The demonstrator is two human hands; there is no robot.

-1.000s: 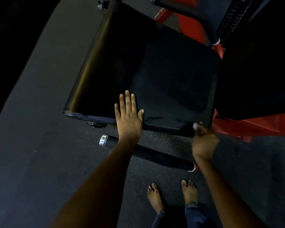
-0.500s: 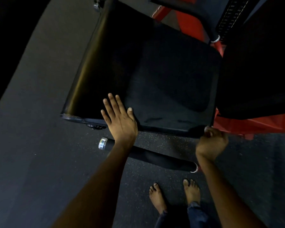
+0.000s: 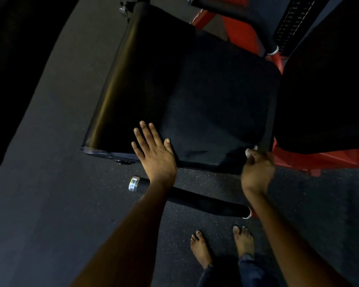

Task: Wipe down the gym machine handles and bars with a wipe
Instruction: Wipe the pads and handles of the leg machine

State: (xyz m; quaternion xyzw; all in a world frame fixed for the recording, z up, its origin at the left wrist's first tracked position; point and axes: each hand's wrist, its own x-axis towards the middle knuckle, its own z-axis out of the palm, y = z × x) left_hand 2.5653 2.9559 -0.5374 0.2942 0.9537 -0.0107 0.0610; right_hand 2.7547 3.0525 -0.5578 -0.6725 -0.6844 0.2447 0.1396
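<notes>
A large black padded seat (image 3: 195,96) of a red-framed gym machine fills the middle of the head view. My left hand (image 3: 153,152) lies flat on the pad's near edge with straight, spread fingers. At the pad's near right corner my right hand (image 3: 257,172) curls round a small white wipe (image 3: 249,151), of which only a bit shows above the fingers. Below the pad a black foam-covered bar (image 3: 205,201) with a chrome end cap (image 3: 133,183) runs across, partly hidden by both forearms.
A second black pad (image 3: 330,90) stands to the right over red frame tubes (image 3: 319,160). A black handle with a chrome ring (image 3: 273,51) and a weight stack (image 3: 292,19) are at the top. My bare feet (image 3: 222,245) stand on dark speckled rubber flooring (image 3: 50,204).
My right hand with the wipe has shifted along the pad's near right corner. My left hand has turned slightly leftward and stays flat on the pad's edge.
</notes>
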